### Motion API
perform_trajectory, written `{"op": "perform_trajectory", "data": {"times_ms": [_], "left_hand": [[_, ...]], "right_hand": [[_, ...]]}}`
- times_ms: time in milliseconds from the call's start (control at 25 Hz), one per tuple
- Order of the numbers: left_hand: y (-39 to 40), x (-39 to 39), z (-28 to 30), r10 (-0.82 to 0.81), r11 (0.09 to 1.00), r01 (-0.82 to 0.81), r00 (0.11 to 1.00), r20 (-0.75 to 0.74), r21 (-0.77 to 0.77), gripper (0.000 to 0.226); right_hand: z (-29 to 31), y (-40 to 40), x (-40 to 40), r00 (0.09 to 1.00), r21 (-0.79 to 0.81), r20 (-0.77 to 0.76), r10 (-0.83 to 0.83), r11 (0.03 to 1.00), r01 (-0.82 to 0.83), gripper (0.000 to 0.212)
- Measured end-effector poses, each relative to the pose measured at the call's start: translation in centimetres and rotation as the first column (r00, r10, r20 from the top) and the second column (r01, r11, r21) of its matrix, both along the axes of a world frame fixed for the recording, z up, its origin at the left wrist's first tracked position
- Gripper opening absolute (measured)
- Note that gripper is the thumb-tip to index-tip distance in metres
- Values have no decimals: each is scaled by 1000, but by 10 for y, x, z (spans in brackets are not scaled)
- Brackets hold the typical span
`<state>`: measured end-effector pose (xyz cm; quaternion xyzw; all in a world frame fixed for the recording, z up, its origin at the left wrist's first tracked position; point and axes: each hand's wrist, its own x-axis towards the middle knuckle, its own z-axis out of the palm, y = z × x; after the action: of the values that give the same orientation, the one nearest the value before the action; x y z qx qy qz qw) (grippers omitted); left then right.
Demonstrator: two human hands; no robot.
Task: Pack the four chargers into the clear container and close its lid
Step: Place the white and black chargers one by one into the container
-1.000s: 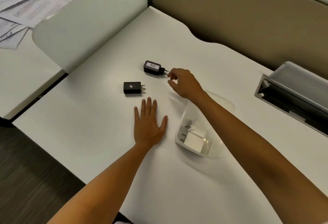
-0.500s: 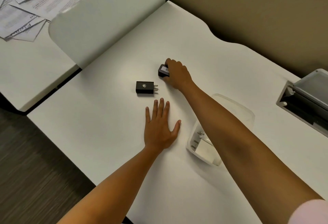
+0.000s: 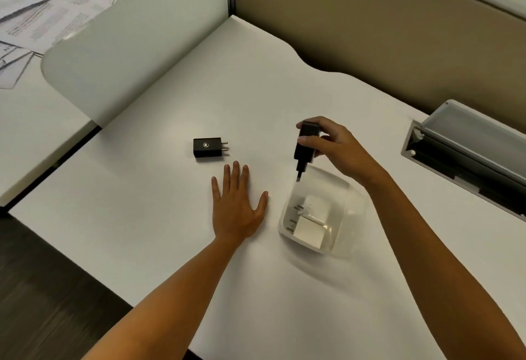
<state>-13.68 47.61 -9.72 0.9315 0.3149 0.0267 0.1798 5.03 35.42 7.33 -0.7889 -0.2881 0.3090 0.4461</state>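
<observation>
Head view: 4 chargers total. 2 white chargers [image 3: 308,227] lie inside the clear container [image 3: 341,248], prongs to the left. 2 black: one black charger w/ round logo [image 3: 207,147] lies flat on the white surface [image 3: 142,217], prongs pointing right; the other black charger [image 3: 304,146] is pinched in the right hand [image 3: 336,148], prongs down, just above the container's far rim. Left hand [image 3: 236,208] is flat on the surface, fingers spread, holding nothing, between the lying charger & container.
</observation>
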Motion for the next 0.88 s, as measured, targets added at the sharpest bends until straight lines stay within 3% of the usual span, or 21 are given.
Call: {"op": "perform_trajectory", "data": {"times_ms": [240, 480, 680, 880], "left_hand": [[-3, -1, 1, 18, 1000, -19, 1000, 23, 22, 80], [-4, -1, 1, 21, 1000, -22, 1000, 19, 17, 80], [-4, -1, 0, 25, 999, -25, 999, 27, 21, 80], [-4, 0, 0, 27, 1000, -27, 999, 35, 15, 80]], "right_hand": [[-13, -80, -16, 982, -332, 156, -108, 930, 156, 35], [-54, -73, -37, 903, -95, 202, -379, 910, 403, 35], [-71, -73, -42, 926, -178, 198, -322, 917, 357, 34], [-80, -73, -38, 965, -435, 218, -148, 870, 232, 49]]}}
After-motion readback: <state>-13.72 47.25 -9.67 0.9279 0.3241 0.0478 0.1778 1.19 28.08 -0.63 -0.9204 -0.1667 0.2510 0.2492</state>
